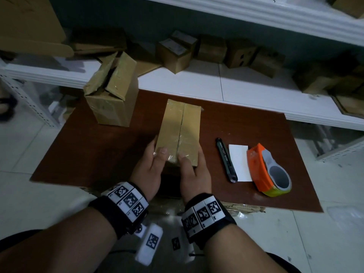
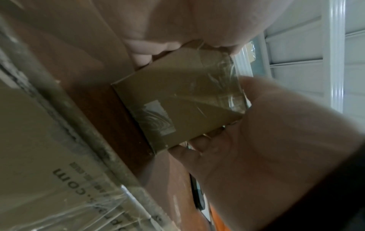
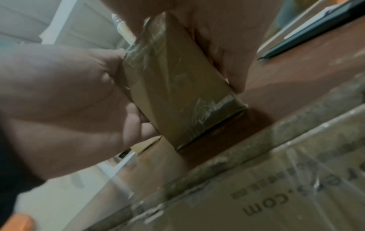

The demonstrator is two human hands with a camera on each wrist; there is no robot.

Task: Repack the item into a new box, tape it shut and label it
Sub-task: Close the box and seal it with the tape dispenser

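Brown table (image 1: 256, 123) under me, white shelf (image 1: 246, 83) behind it with a dark pile of boxes I can't count. On the table: two boxes, one knife (image 1: 226, 160), one label (image 1: 239, 162), one tape dispenser (image 1: 267, 170). The open box (image 1: 112, 95) sits far left. Both my hands, left hand (image 1: 149, 170) and right hand (image 1: 194, 172), grip the taped box (image 1: 180, 133) mid-table, thumbs pressed on top; its contents are hidden.

Hands (image 3: 79, 93) hold box (image 3: 177, 93) (taped).
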